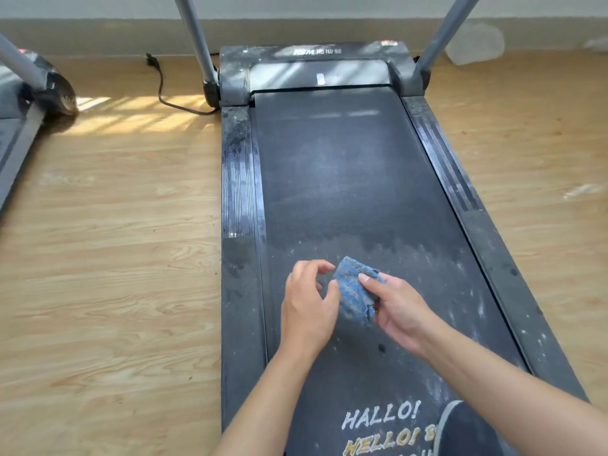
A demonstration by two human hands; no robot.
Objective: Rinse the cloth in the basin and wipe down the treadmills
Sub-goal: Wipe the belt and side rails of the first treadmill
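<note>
The right hand holds the bunched blue cloth just above the treadmill belt, midway between the side rails and toward the near end. The left hand curls at the cloth's left edge with the thumb touching it, though I cannot tell whether it truly pinches. It would be best to fold the cloth to a flat, clean face, then wipe in straight, overlapping strokes from the dusty far end toward the near edge.
</note>
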